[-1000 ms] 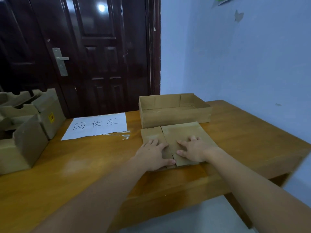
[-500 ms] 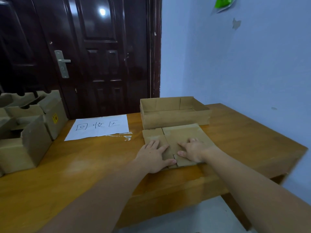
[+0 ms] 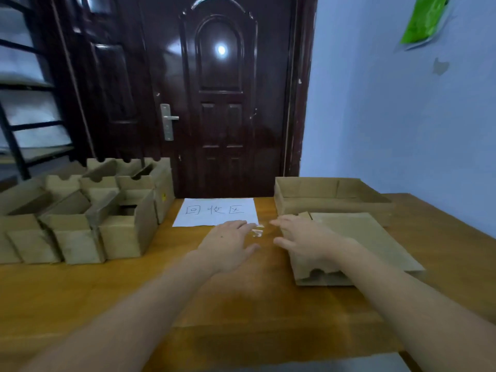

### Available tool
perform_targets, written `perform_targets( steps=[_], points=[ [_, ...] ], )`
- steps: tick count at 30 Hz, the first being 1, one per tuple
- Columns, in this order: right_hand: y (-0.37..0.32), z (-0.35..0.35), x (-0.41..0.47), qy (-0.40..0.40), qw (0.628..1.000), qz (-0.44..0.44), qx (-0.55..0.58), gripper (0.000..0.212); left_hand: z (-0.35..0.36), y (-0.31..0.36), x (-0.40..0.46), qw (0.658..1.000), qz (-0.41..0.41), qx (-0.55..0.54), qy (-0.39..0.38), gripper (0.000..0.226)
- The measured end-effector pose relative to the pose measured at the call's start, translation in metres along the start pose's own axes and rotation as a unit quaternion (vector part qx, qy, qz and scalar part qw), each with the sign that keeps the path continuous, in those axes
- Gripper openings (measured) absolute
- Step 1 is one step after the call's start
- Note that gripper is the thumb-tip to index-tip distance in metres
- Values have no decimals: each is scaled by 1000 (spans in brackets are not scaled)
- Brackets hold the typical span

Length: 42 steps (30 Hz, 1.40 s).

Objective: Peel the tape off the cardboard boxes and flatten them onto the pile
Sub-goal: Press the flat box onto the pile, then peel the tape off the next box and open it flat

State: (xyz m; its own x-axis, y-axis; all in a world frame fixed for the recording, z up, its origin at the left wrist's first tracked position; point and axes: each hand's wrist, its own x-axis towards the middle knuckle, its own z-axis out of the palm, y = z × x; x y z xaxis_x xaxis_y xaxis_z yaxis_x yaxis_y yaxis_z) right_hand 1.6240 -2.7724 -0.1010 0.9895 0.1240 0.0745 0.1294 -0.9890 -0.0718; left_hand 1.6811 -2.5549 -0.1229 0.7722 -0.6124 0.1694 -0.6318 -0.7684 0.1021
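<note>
The flattened box [image 3: 359,242] lay on the wooden table [image 3: 80,304], just in front of an open shallow box [image 3: 332,202] whose interior showed nothing. The right hand [image 3: 303,240] was at the flattened box's left edge, fingers loosely spread and extended leftward, gripping nothing. The left hand [image 3: 228,242] was over bare table, clear of the cardboard, fingers straight and slightly apart, tips near a scrap of clear tape [image 3: 257,232] by the white paper sign [image 3: 217,212]. Upright boxes [image 3: 88,210] stood grouped at the table's left; contents could not be determined. One second earlier both hands pressed flat on the flattened box; both had since shifted left.
</note>
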Motion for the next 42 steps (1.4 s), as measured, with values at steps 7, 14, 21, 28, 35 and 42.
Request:
perform_targets(
  steps=[7, 14, 21, 28, 35, 42],
  points=[
    [-118, -3, 72, 7, 993, -114, 39, 64, -51, -92, -68, 996, -60, 67, 9, 67],
    [-217, -1, 126, 0, 981, -189, 35, 68, -78, -178, -119, 985, -139, 97, 16, 66],
    [-267, 28, 181, -4, 986, -167, -9, 69, -75, -219, -127, 982, -156, 106, 16, 66],
    [-259, 41, 179, 15, 993, -120, 18, 27, -61, -220, -113, 983, -132, 126, 19, 67],
    [-192, 40, 135, 62, 985, -81, 139, 23, -67, -201, -111, 983, -114, 67, 128, 61],
    [-117, 44, 88, 122, 960, -72, 242, 30, -55, -180, -104, 987, -141, 26, 74, 66]
  ],
)
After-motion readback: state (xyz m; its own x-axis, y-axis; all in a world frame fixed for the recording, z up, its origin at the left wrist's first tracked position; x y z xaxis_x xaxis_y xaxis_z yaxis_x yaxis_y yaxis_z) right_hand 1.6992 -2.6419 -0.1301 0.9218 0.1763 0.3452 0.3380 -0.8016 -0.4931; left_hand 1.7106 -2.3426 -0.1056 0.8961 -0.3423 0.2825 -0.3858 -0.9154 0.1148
